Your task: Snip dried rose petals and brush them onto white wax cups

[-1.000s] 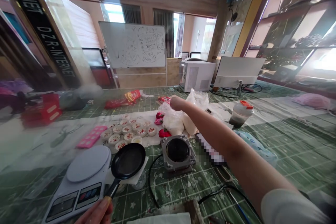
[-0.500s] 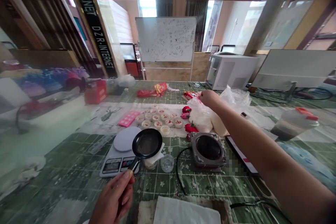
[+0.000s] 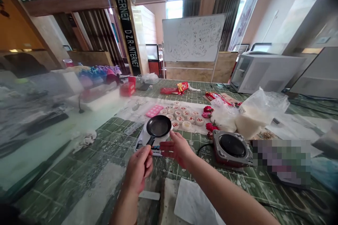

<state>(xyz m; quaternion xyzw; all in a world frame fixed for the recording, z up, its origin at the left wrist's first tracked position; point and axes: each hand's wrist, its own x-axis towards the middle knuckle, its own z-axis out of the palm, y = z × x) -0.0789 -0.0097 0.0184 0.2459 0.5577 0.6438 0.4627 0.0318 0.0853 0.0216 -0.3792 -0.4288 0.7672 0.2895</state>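
Note:
My left hand (image 3: 139,165) is wrapped round the handle of a small black frying pan (image 3: 159,126), held up in front of a white kitchen scale (image 3: 142,140) and partly covering it. Beside the pan is my right hand (image 3: 178,147), its fingers stretched out and apart with nothing in them; whether they touch the pan I cannot tell. Just beyond the pan stand several small round cups (image 3: 187,125) of pale stuff, most dotted with red bits. A small electric hot plate (image 3: 232,145) sits to the right of my right hand.
A pink mold (image 3: 154,110) lies left of the cups, red roses (image 3: 211,127) to their right. Bags of white granules (image 3: 249,123) stand behind the hot plate. White paper (image 3: 194,198) lies near the front edge. Red packets (image 3: 174,89) are farther back.
My right hand has drawn back from the plastic bag and red packet at the back to beside the pan, and opened. The view has turned left; my left hand still holds the pan.

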